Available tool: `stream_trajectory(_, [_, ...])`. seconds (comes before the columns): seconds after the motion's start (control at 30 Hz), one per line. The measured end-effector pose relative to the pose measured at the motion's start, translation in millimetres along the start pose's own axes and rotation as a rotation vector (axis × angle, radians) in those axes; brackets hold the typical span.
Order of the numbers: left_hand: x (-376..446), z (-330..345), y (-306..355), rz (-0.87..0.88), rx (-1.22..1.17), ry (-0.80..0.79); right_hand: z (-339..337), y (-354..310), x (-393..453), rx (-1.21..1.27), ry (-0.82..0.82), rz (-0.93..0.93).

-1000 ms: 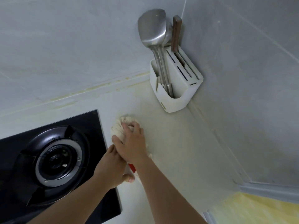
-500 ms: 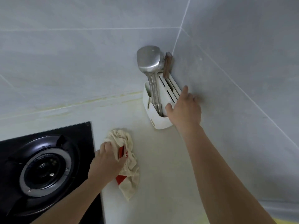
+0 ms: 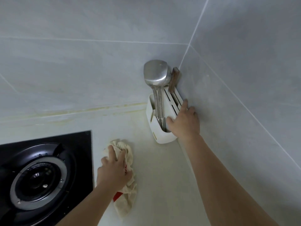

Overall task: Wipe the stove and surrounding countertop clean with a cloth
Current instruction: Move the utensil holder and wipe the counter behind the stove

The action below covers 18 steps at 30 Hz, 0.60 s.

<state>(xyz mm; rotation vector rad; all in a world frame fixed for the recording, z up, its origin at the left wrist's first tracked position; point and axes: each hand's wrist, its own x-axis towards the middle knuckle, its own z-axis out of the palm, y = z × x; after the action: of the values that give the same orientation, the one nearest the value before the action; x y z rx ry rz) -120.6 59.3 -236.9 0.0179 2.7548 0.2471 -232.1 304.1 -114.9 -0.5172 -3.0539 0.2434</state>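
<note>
A crumpled cream cloth (image 3: 128, 196) with a red patch lies on the pale countertop (image 3: 162, 185), just right of the black glass stove (image 3: 48, 173). My left hand (image 3: 114, 170) presses down on the cloth, fingers curled into its top folds. My right hand (image 3: 184, 123) grips the right side of the white utensil holder (image 3: 156, 128) in the back corner, thumb on its front rim and fingers along its slotted top against the side wall.
The holder carries a steel spatula (image 3: 156, 75) and a wooden-handled knife (image 3: 173, 80). Grey tiled walls (image 3: 244, 95) close in behind and on the right. Yellowish stains (image 3: 97, 110) run along the back wall joint. The burner ring (image 3: 39, 176) sits at lower left.
My right hand left the cloth and reached up to the utensil holder, settling its grip on it. My left hand took over the cloth. The view tilted up toward the corner.
</note>
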Motion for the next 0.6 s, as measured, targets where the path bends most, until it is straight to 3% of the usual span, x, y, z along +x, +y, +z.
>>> stream_trajectory(0.27, [-17.1, 7.0, 4.3, -0.075, -0.204, 0.032, 9.9, -10.4, 18.1, 0.143, -0.164, 0.112])
stream_trajectory(0.6, [-44.7, 6.2, -28.8, 0.056, -0.144, -0.056, -1.8, -12.3, -22.2, 0.273, -0.098, 0.163])
